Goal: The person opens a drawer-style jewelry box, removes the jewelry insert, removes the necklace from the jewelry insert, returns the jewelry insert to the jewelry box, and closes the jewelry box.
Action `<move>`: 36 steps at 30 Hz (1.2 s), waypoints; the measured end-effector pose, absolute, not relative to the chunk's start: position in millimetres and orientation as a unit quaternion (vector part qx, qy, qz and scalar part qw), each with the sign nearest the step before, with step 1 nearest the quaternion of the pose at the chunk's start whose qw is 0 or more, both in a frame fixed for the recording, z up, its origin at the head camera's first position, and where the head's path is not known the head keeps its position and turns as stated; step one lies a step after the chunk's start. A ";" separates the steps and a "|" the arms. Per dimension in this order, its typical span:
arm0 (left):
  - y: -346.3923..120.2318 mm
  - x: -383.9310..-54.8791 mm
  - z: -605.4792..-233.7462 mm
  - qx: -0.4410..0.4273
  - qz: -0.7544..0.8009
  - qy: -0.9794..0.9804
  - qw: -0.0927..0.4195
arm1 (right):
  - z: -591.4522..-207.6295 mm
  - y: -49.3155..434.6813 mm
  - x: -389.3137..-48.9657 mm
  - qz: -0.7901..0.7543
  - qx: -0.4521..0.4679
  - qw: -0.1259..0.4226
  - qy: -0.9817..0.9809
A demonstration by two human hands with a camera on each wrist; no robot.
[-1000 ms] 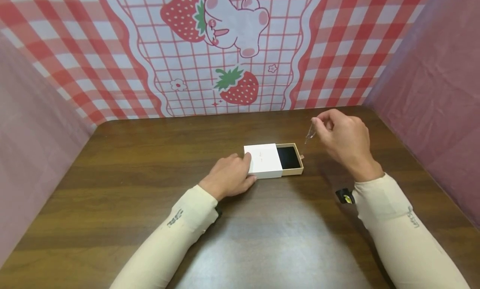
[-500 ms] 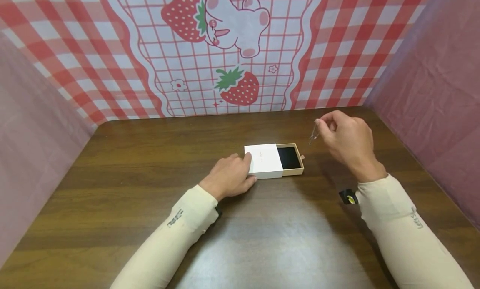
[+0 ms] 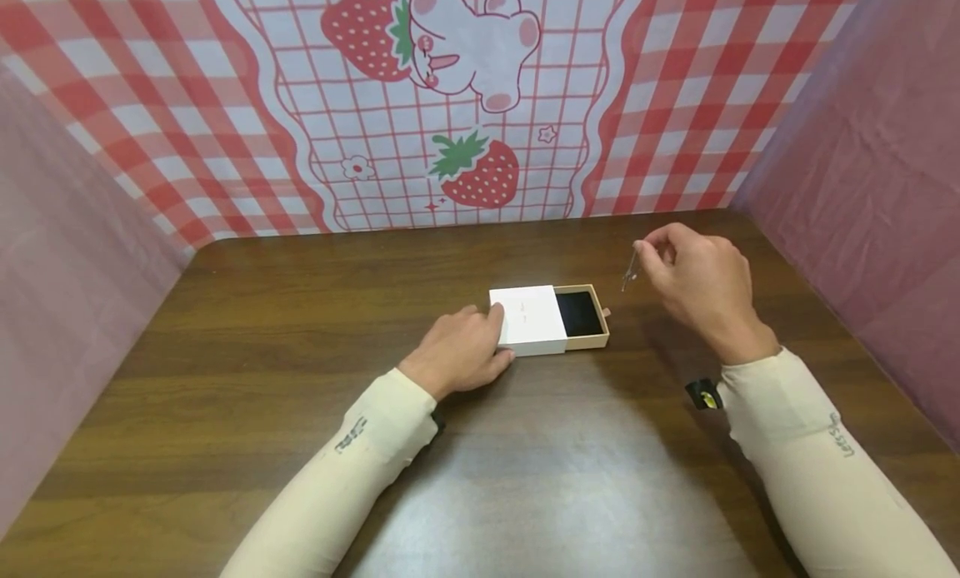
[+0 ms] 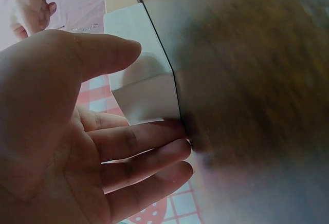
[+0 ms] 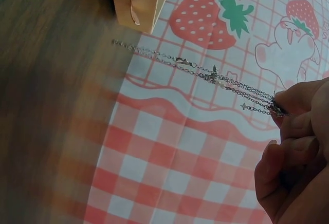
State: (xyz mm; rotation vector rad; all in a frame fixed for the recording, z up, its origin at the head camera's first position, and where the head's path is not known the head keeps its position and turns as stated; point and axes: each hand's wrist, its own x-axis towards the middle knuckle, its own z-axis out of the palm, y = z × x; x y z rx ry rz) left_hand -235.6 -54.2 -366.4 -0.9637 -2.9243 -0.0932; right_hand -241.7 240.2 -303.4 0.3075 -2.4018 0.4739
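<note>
My left hand [image 3: 459, 350] holds the left end of a white sleeve box [image 3: 528, 320], with the index finger on top and the thumb along its near side. The beige drawer [image 3: 587, 342] stands partly out on the right, showing a black lining [image 3: 577, 315] and a small pull tab. Off to the right of the box, my right hand [image 3: 697, 286] is raised above the table. Its thumb and fingertips pinch a thin silver chain bracelet [image 5: 213, 76] with small star charms. The bracelet dangles in several strands, apart from the box.
A brown wooden tabletop [image 3: 300, 328] lies under both hands. Behind it hangs a red-and-white checked cloth [image 3: 660, 103] with strawberries. Pink fabric walls [image 3: 847, 186] stand at both sides.
My right hand has shifted slightly to the right, away from the box, carrying the bracelet, which swings a little. My left hand and the box have hardly moved.
</note>
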 end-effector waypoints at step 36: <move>-53.2 -234.9 -365.3 -0.310 -0.035 -0.950 0.030 | -316.8 255.6 -238.8 0.165 0.088 0.259 -0.948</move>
